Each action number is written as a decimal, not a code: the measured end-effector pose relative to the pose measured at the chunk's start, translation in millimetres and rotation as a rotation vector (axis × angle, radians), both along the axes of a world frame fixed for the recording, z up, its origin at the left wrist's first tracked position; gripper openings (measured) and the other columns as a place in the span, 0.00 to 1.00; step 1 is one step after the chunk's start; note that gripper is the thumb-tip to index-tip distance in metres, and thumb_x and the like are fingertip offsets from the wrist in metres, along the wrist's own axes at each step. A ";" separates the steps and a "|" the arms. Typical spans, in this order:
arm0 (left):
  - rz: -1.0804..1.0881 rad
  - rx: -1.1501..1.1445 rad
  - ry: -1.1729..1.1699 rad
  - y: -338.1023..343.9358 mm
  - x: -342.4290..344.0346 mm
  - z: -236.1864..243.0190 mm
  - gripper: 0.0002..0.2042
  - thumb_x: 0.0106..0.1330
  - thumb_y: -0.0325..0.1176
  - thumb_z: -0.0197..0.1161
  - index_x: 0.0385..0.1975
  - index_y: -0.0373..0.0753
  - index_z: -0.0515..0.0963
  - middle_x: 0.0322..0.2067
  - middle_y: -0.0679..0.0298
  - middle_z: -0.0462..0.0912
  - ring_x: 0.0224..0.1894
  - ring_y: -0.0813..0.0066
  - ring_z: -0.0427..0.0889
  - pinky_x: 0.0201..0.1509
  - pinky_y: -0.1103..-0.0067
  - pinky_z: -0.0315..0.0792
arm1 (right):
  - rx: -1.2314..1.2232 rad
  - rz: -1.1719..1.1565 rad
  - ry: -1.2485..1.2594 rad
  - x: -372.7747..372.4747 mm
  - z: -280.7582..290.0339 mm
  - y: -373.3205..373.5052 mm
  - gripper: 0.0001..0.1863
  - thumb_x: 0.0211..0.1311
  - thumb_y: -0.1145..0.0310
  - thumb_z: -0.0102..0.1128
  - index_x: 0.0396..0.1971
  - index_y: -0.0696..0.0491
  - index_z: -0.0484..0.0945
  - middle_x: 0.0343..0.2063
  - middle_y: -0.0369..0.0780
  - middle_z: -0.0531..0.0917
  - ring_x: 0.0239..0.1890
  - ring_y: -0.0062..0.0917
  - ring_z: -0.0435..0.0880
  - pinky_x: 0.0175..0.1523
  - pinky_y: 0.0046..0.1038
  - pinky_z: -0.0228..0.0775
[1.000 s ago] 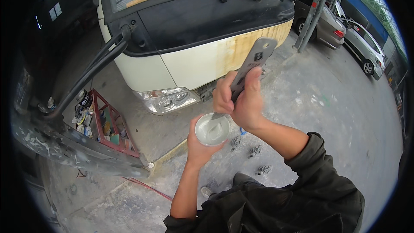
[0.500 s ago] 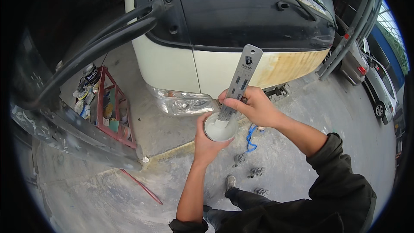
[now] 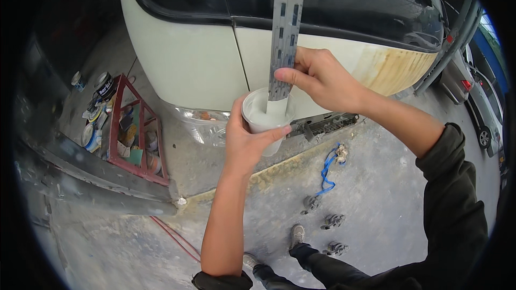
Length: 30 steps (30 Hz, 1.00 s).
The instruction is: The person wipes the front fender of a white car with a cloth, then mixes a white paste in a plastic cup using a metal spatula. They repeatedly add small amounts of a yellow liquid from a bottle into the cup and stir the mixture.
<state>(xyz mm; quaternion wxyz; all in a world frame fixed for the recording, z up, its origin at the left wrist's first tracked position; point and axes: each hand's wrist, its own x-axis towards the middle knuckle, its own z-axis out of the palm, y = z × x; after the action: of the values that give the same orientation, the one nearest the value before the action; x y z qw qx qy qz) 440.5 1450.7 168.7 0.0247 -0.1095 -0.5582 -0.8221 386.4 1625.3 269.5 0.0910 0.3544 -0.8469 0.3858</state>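
Note:
A translucent plastic cup (image 3: 262,127) holding white liquid (image 3: 256,114) is in my left hand (image 3: 240,142), whose fingers wrap round its side. With thumb and fingers, my right hand (image 3: 329,83) pinches a flat grey slotted mixing stick (image 3: 286,21) that has printed scale marks. Almost upright, the stick dips into the cup, and its lower end is coated white. Just beyond my hands stands the cream front of a vehicle (image 3: 193,64), with yellow-brown staining on its right part.
To the left, a red metal frame (image 3: 114,129) stands beside several cans (image 3: 104,86) and a dark post (image 3: 107,166). Several dark tools (image 3: 333,221), a blue cord (image 3: 325,180) and a red hose (image 3: 177,239) lie on the floor. Parked cars (image 3: 481,113) are at right.
The stick has gone from tilted to nearly upright, and my right hand sits higher above the cup. Both hands and the cup now appear higher in view, against a closer vehicle front.

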 end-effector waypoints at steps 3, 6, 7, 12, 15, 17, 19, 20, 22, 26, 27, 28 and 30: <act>-0.010 0.016 -0.030 -1.0 -17.2 1.5 0.36 0.44 0.22 0.79 0.56 0.37 0.69 0.50 0.61 0.78 0.52 0.71 0.79 0.57 0.74 0.74 | -0.112 -0.010 0.064 -25.9 20.6 -1.7 0.15 0.69 0.61 0.60 0.34 0.61 0.77 0.19 0.38 0.78 0.21 0.19 0.69 0.27 0.28 0.63; 0.027 -0.024 -0.013 6.6 -32.9 5.5 0.36 0.44 0.21 0.79 0.56 0.37 0.69 0.49 0.61 0.78 0.52 0.71 0.79 0.57 0.74 0.73 | -0.046 -0.142 0.162 -42.0 36.1 5.8 0.15 0.68 0.62 0.61 0.33 0.62 0.78 0.18 0.40 0.78 0.21 0.22 0.71 0.28 0.29 0.64; 0.019 -0.005 -0.007 6.5 -34.7 3.5 0.36 0.44 0.21 0.79 0.56 0.37 0.69 0.49 0.61 0.78 0.52 0.71 0.79 0.58 0.74 0.73 | -0.008 -0.129 0.190 -39.0 31.6 0.7 0.15 0.67 0.62 0.61 0.32 0.62 0.78 0.18 0.40 0.78 0.20 0.21 0.70 0.27 0.29 0.64; 0.021 0.064 -0.026 2.2 -32.9 -2.4 0.36 0.44 0.18 0.77 0.56 0.37 0.69 0.50 0.62 0.78 0.53 0.71 0.78 0.59 0.74 0.73 | -0.039 -0.105 0.108 -22.3 31.3 -12.5 0.16 0.66 0.61 0.61 0.29 0.62 0.78 0.15 0.41 0.76 0.18 0.25 0.71 0.26 0.31 0.64; 0.026 0.022 0.001 4.4 -34.0 1.5 0.36 0.44 0.18 0.77 0.57 0.37 0.69 0.51 0.61 0.77 0.53 0.71 0.78 0.58 0.74 0.73 | -0.051 -0.186 0.249 -27.4 33.0 -11.2 0.15 0.65 0.63 0.62 0.28 0.62 0.78 0.15 0.44 0.78 0.18 0.29 0.76 0.27 0.33 0.66; 0.007 0.024 0.005 5.2 -34.4 1.8 0.37 0.43 0.18 0.77 0.57 0.37 0.68 0.51 0.61 0.77 0.54 0.71 0.78 0.59 0.74 0.73 | -0.035 -0.125 0.327 -26.9 10.9 -13.6 0.14 0.64 0.65 0.62 0.28 0.62 0.77 0.17 0.46 0.79 0.19 0.31 0.79 0.28 0.34 0.68; 0.012 0.018 0.006 6.0 -34.7 -0.4 0.38 0.43 0.18 0.77 0.58 0.37 0.67 0.51 0.60 0.77 0.54 0.70 0.78 0.59 0.73 0.73 | -0.075 -0.144 0.157 -26.3 10.6 -9.4 0.14 0.65 0.64 0.62 0.28 0.62 0.77 0.16 0.45 0.79 0.18 0.29 0.79 0.26 0.33 0.68; 0.029 0.010 0.006 5.6 -34.2 -1.7 0.38 0.43 0.18 0.77 0.58 0.37 0.67 0.51 0.60 0.77 0.54 0.70 0.78 0.59 0.73 0.73 | -0.098 -0.150 0.069 -24.2 12.7 -9.6 0.15 0.65 0.64 0.62 0.28 0.62 0.77 0.16 0.45 0.80 0.18 0.29 0.79 0.26 0.32 0.68; 0.050 -0.014 0.000 4.7 -33.7 -1.1 0.39 0.43 0.18 0.77 0.59 0.36 0.66 0.51 0.59 0.76 0.54 0.70 0.78 0.59 0.73 0.73 | -0.173 -0.213 0.076 -25.5 32.9 -6.8 0.17 0.67 0.61 0.60 0.28 0.61 0.77 0.11 0.42 0.78 0.14 0.25 0.79 0.22 0.27 0.68; 0.032 -0.027 0.010 6.9 -33.0 2.8 0.39 0.44 0.18 0.77 0.59 0.36 0.65 0.52 0.58 0.76 0.54 0.69 0.78 0.58 0.73 0.73 | -0.044 -0.187 0.218 -26.7 1.9 -9.3 0.17 0.68 0.62 0.59 0.27 0.62 0.77 0.11 0.42 0.79 0.16 0.27 0.83 0.24 0.28 0.71; 0.016 -0.014 0.022 9.3 -33.1 3.1 0.39 0.44 0.18 0.77 0.59 0.36 0.65 0.52 0.58 0.76 0.54 0.69 0.78 0.58 0.73 0.73 | 0.027 -0.178 0.250 -26.9 -7.3 -6.5 0.17 0.68 0.62 0.59 0.27 0.62 0.77 0.11 0.42 0.79 0.17 0.27 0.84 0.24 0.28 0.72; 0.026 -0.012 0.017 7.7 -33.3 1.2 0.39 0.44 0.18 0.77 0.59 0.36 0.65 0.52 0.58 0.76 0.54 0.69 0.78 0.58 0.73 0.73 | -0.036 -0.195 0.143 -24.9 -3.0 -9.6 0.16 0.69 0.62 0.59 0.29 0.62 0.77 0.13 0.40 0.79 0.17 0.23 0.82 0.23 0.25 0.70; 0.047 -0.006 0.007 4.0 -33.4 -1.7 0.38 0.45 0.17 0.77 0.59 0.36 0.65 0.51 0.58 0.76 0.54 0.69 0.78 0.58 0.73 0.73 | -0.161 -0.225 -0.071 -23.9 11.9 -13.2 0.13 0.71 0.64 0.57 0.32 0.60 0.76 0.17 0.36 0.79 0.16 0.15 0.77 0.21 0.20 0.65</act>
<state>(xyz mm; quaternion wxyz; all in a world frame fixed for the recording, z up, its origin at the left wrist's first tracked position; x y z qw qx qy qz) 407.1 1454.7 167.0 0.0456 -0.0994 -0.5630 -0.8192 362.5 1612.1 281.4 0.1321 0.2347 -0.8503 0.4523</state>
